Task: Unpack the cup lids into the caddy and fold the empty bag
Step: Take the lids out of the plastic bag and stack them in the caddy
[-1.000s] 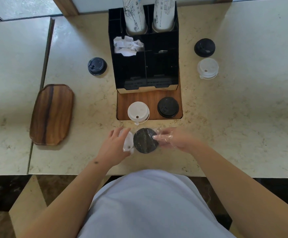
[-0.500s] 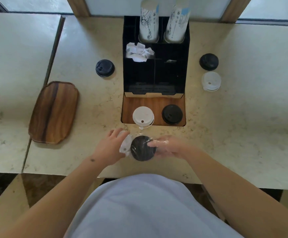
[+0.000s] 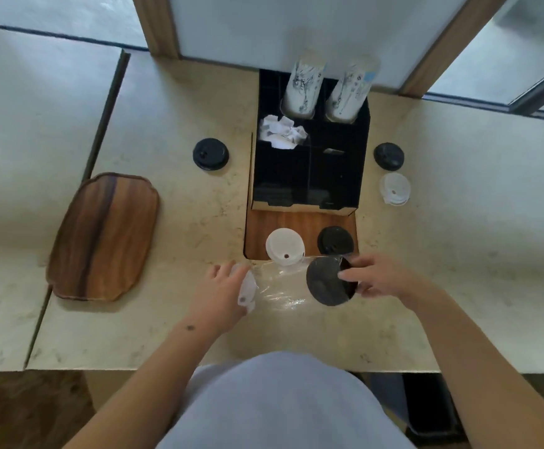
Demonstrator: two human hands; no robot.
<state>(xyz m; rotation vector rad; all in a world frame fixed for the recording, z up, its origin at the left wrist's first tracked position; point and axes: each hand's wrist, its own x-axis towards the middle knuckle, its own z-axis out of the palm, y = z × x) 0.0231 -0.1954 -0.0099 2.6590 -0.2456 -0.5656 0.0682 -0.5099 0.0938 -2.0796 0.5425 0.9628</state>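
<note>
On the beige marble desk (image 3: pixel 167 124), near the black caddy (image 3: pixel 309 176), we see the left hand (image 3: pixel 223 291) pinching the clear bag (image 3: pixel 280 286) at its left end, while the right hand (image 3: pixel 372 278) grips a black lid (image 3: pixel 325 283) at the bag's right end.

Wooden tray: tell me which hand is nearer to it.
Left. The left hand holds the clear bag just right of the wooden tray; the right hand is farther right.

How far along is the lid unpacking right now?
Early. A white lid and a black lid sit on the caddy front tray. The right hand pulls black lids from the bag held by the left hand. Folding remains.
</note>
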